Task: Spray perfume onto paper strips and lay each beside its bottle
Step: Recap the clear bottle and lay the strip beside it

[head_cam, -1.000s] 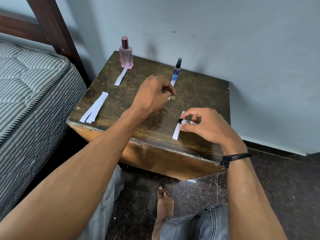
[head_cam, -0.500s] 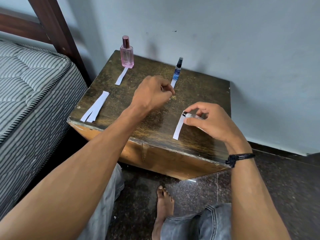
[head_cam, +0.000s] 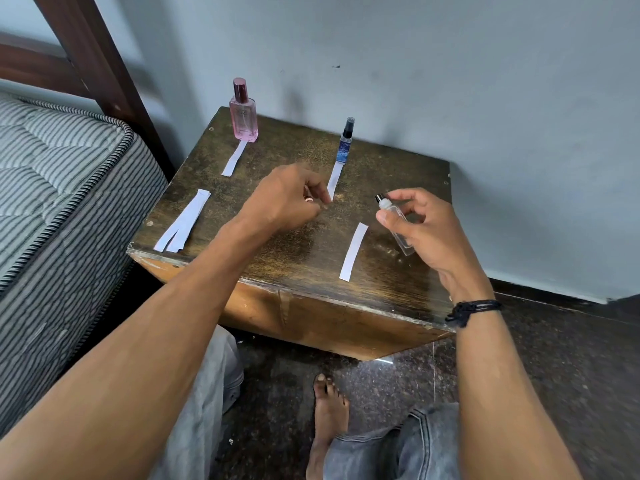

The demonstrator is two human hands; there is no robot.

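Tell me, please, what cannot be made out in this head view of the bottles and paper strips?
All in the head view:
The small coppery piece in the left hand: curled fingers hide most of it.
The clear bottle in the right hand: the thumb covers its middle, fill level unclear.
The blue bottle: label too small to read.
The spare strips: overlapping, count unclear.
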